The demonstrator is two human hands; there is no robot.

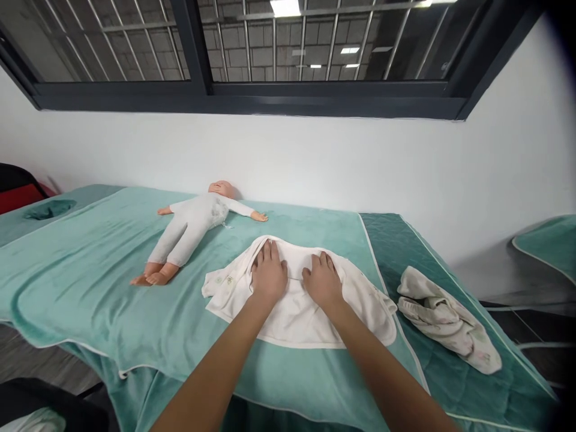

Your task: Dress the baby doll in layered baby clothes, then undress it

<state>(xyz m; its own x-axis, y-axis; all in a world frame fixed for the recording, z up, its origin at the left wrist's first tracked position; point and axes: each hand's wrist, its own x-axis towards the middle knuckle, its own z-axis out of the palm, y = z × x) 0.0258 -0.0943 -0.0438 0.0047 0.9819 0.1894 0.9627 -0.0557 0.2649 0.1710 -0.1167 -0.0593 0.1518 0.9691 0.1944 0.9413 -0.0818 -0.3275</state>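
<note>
A white baby top (pixel 292 324) with small prints on its sleeves lies spread on the teal bed cover. My left hand (pixel 270 273) rests on its upper part, left of the middle, with the fingers stretched out. To the right, my right hand (pixel 323 280) presses on the same cloth, fingers extended toward the neck edge. Beyond my left hand, a baby doll (pixel 193 219) in a white bodysuit lies on its back, arms spread. Whether any fingertips are tucked under the fabric at the neck is hard to make out.
A crumpled white printed garment (pixel 450 321) lies on the darker cover at the right. The bed (pixel 90 270) meets a white wall (pixel 315 162) beneath a barred window (pixel 315 54). A dark bag-like thing (pixel 49 408) sits at the lower left, a red and black item (pixel 20 189) at the far left.
</note>
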